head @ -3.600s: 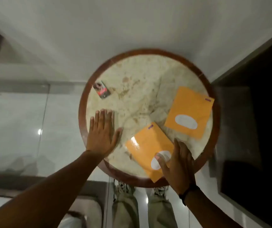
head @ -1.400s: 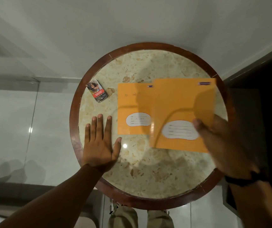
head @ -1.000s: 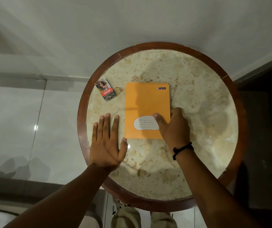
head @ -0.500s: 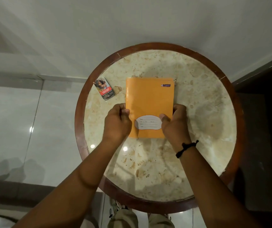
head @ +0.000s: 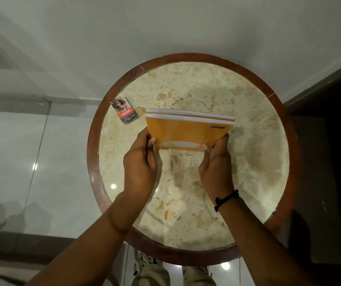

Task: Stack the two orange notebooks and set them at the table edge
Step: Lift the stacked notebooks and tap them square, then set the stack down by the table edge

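The two orange notebooks (head: 188, 132) are stacked together and stand tilted up on edge above the middle of the round marble table (head: 248, 162), their white page edges facing up. My left hand (head: 139, 162) grips the stack's left side. My right hand (head: 216, 168) grips its right side, thumb on the front cover near the white label. A black band circles my right wrist.
A small red and black pack (head: 124, 112) lies at the table's left rim, just left of the notebooks. The table has a brown wooden rim (head: 92, 153). White glossy floor tiles spread to the left, a dark surface to the right. My shoes show below the table.
The right hand laid one notebook on the other; both hands then gripped the stack's sides and have tipped it up off the table onto its lower edge.
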